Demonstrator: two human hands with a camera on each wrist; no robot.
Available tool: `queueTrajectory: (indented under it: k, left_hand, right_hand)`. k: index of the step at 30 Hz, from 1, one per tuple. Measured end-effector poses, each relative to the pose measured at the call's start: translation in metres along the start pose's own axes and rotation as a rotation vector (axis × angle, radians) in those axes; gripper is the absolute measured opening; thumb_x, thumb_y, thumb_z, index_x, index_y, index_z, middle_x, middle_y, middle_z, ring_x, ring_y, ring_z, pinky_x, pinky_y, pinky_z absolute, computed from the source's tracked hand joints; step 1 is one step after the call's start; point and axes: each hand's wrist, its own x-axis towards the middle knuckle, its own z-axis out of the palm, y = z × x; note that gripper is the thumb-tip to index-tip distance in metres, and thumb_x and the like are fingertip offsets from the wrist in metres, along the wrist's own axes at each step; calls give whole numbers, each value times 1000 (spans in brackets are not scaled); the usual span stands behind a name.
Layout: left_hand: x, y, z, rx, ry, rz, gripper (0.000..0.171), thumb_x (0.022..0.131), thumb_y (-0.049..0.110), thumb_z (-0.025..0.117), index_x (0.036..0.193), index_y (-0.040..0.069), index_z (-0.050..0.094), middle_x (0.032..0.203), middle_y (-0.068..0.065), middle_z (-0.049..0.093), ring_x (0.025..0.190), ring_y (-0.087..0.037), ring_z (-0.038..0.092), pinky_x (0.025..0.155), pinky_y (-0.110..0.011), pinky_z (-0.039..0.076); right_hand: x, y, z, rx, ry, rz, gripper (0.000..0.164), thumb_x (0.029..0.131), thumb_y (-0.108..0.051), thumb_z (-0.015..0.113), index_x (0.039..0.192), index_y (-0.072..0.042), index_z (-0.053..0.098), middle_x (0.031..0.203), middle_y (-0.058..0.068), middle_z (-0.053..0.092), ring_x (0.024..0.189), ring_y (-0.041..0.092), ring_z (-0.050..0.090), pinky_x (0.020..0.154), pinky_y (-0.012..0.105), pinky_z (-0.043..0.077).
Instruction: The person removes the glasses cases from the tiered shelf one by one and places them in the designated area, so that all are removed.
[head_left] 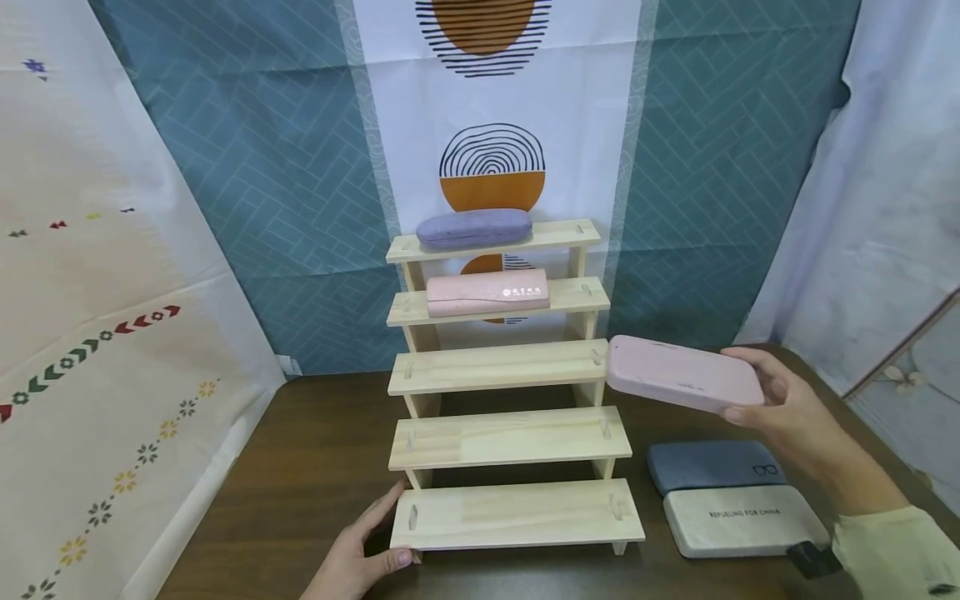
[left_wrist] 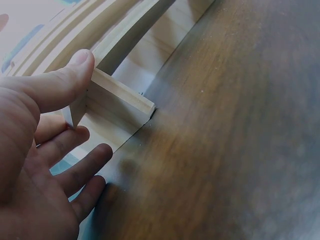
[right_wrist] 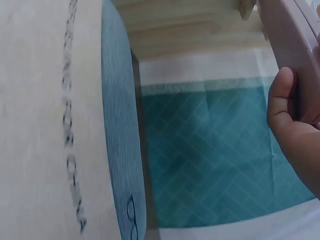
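My right hand (head_left: 802, 421) grips a pale pink glasses case (head_left: 678, 372) by its right end, thumb on the near side. The case is held in the air, its left end beside the right end of the middle tier of a wooden stepped stand (head_left: 517, 442). At the stand's lower left corner, my left hand (head_left: 358, 546) holds the end of the bottom tier; in the left wrist view the thumb (left_wrist: 75, 75) lies against the wood and the outer fingers are spread loosely. A purple case (head_left: 474, 228) sits on the top tier, a pink case (head_left: 487, 292) on the second.
On the dark wooden table (head_left: 300, 450), right of the stand, lie a blue glasses case (head_left: 712, 464) and a white case (head_left: 742, 521) lettered "REFUELING FOR CHINA". A patterned curtain (head_left: 705, 167) hangs close behind the stand. Light cloths (head_left: 112, 292) border the table's sides.
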Motion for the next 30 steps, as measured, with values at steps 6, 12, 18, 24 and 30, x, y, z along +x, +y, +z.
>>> queueTrajectory:
  k: [6, 12, 18, 24, 30]
  left_hand:
    - [0, 1, 0, 4, 0, -7, 85, 83, 24, 84, 156, 14, 42, 158, -15, 38, 143, -40, 28, 108, -63, 24]
    - [1, 0, -1, 8, 2, -16, 85, 82, 25, 84, 156, 16, 42, 157, -15, 39, 144, -40, 28, 108, -63, 25]
    - [1, 0, 0, 9, 3, -12, 85, 82, 25, 84, 156, 15, 42, 157, -15, 38, 144, -41, 28, 109, -64, 24]
    - [0, 1, 0, 28, 5, -5, 85, 82, 26, 84, 156, 15, 42, 158, -13, 39, 143, -39, 28, 108, -62, 25]
    - [-2, 0, 0, 60, 18, -2, 84, 81, 28, 84, 155, 18, 44, 157, -8, 41, 142, -31, 32, 109, -48, 30]
  right_hand:
    - [-6, 2, -11, -35, 24, 0, 71, 85, 26, 53, 149, -3, 37, 133, 8, 50, 109, 15, 58, 82, 28, 54]
    - [-12, 6, -22, -43, 39, 17, 73, 84, 28, 52, 148, -5, 39, 132, 8, 49, 107, 14, 59, 82, 26, 54]
    - [-20, 12, -36, -155, 15, 98, 72, 87, 23, 57, 147, -14, 43, 128, 1, 53, 104, 11, 59, 81, 25, 52]
    - [-17, 16, -50, -344, 15, 141, 71, 85, 17, 66, 144, -16, 45, 125, -4, 56, 101, 8, 58, 78, 22, 51]
    - [-12, 25, -62, -430, -29, 189, 66, 85, 11, 69, 139, -19, 46, 119, -4, 59, 98, 11, 61, 77, 25, 52]
